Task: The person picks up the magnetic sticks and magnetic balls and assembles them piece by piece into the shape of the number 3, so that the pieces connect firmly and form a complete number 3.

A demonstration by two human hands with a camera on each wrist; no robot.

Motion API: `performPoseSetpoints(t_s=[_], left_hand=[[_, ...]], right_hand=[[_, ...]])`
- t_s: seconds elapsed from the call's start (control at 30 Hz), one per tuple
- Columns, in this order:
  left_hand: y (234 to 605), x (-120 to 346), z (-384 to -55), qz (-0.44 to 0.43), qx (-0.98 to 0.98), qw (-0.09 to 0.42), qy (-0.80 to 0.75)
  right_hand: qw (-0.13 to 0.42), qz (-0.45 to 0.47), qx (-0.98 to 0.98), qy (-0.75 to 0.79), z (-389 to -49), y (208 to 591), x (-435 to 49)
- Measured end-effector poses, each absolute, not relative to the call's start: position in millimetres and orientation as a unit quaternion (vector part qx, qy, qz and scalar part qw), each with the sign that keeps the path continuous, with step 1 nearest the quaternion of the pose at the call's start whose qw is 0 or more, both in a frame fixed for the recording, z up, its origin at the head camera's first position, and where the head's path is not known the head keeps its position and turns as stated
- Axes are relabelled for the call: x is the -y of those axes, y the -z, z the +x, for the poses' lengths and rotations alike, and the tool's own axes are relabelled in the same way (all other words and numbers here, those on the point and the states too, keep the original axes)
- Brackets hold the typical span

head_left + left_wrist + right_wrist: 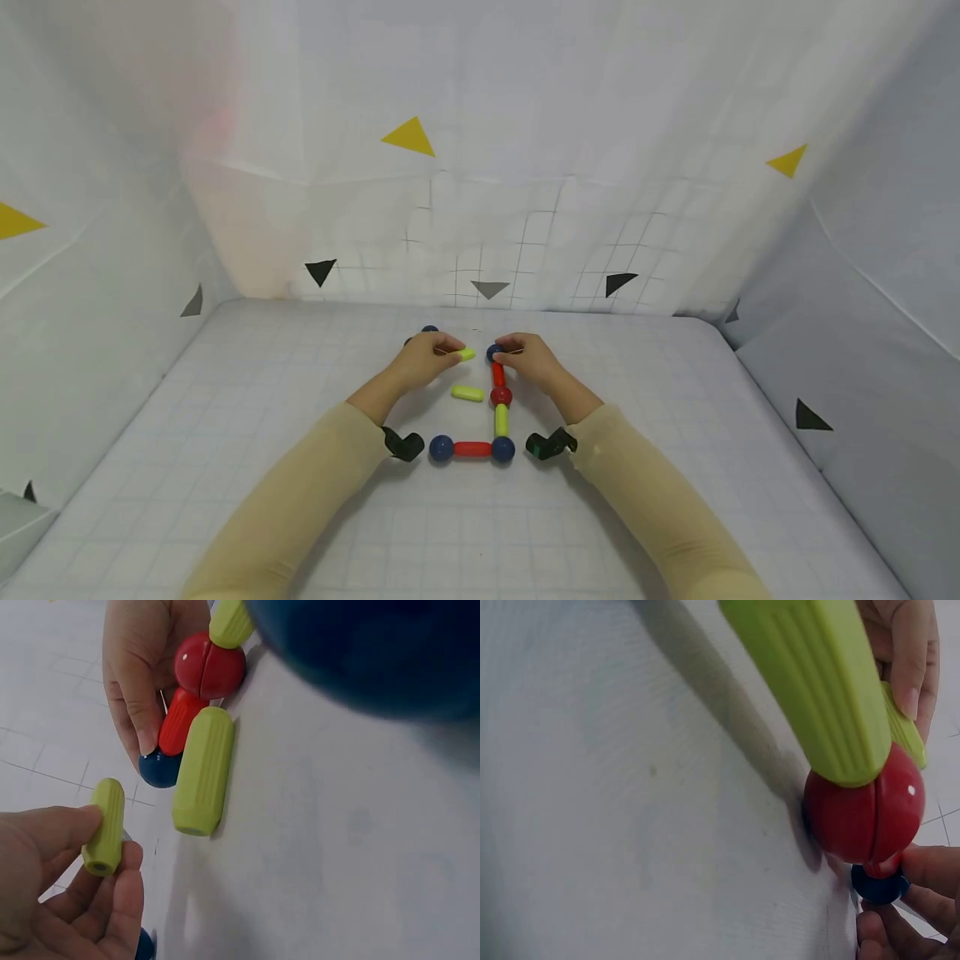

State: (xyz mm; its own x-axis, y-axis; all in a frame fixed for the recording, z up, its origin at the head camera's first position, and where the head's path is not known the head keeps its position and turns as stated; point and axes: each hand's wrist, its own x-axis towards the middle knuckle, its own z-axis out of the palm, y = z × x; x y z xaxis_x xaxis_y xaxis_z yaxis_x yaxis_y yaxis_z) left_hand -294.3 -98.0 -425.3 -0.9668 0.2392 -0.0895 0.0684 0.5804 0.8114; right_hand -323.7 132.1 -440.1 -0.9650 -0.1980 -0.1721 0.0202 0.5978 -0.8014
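My left hand [423, 360] pinches a yellow-green ribbed rod [107, 826] between thumb and fingers, a little left of the far end of a joined chain. At that far end my right hand [531, 360] grips a dark blue ball [494, 353] with thumb and fingers. From this ball the chain runs toward me through a red rod [498, 375], a red ball [501, 396], another yellow-green rod [501, 421] and a second blue ball [502, 450]. There it turns left along a red rod [472, 449] to a blue ball [442, 449].
A loose yellow-green rod [467, 392] lies on the white table [465, 533], left of the red ball. Behind my left hand, dark blue balls [430, 330] are partly hidden. White sheets with coloured triangles [409, 137] enclose the table at the back and sides.
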Motion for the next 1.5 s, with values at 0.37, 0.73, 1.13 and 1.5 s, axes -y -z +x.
performPoseSetpoints(t_s=[0.37, 0.73, 1.13, 1.5], left_hand=[[427, 86, -308, 0.068, -0.883, 0.113, -0.451], [434, 79, -315, 0.044, -0.884, 0.118, -0.449], [435, 73, -319, 0.042, -0.879, 0.126, -0.458], [439, 72, -320, 0.049, -0.881, 0.123, -0.455]], right_hand=[[0.122, -0.049, -0.88, 0.457, -321, 438, -132], [0.12, -0.039, -0.875, 0.468, -319, 439, -133], [0.125, -0.035, -0.87, 0.476, -320, 440, -134], [0.122, -0.044, -0.868, 0.479, -321, 443, -136]])
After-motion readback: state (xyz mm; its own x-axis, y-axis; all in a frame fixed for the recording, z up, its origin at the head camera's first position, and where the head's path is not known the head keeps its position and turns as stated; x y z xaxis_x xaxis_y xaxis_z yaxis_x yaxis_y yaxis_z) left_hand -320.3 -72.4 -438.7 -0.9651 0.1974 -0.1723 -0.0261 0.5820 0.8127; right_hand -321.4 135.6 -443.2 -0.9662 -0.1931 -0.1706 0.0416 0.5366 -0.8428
